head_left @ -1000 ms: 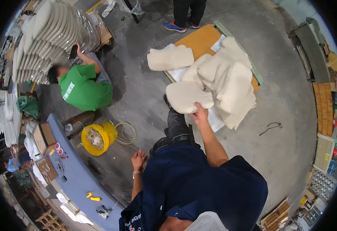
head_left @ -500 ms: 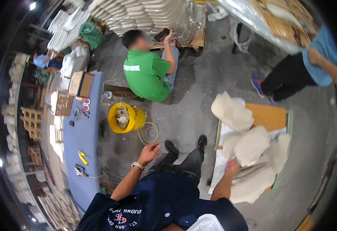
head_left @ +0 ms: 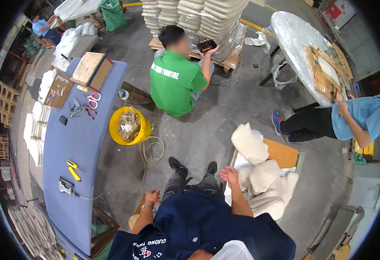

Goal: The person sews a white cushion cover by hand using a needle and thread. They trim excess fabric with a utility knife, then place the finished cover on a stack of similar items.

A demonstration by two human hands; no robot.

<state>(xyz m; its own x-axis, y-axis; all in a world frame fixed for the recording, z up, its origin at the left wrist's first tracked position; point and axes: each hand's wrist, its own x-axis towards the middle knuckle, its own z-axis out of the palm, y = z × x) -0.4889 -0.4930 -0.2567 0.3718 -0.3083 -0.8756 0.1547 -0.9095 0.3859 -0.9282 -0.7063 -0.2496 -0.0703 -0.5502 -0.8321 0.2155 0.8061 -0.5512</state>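
Observation:
My left hand [head_left: 152, 196] hangs beside my left thigh, loosely bent and holding nothing that I can see. My right hand [head_left: 230, 175] is held out by my right leg, fingers apart with nothing in them. Just beyond the right hand lies a pile of cream padded cushion pieces [head_left: 264, 176], on a white sheet and an orange-brown board [head_left: 281, 153]; the hand does not touch them. Left of my feet stands a yellow bucket [head_left: 144, 131] holding beige scraps. A blue-covered table [head_left: 75, 149] runs along my left.
On the table lie a staple gun [head_left: 67, 186], yellow-handled tools [head_left: 73, 170], red scissors [head_left: 94, 100] and cardboard boxes [head_left: 92, 71]. A hose [head_left: 152, 149] coils on the floor. One person in green [head_left: 172, 82] crouches ahead with a dark keypad device; another in light blue [head_left: 359, 119] stands right, by a wrapped table [head_left: 292, 47].
My view has shifted, bringing the wrapped table fully in. My left hand has dropped back toward my thigh; my right hand has come away from the cushion pile toward my leg.

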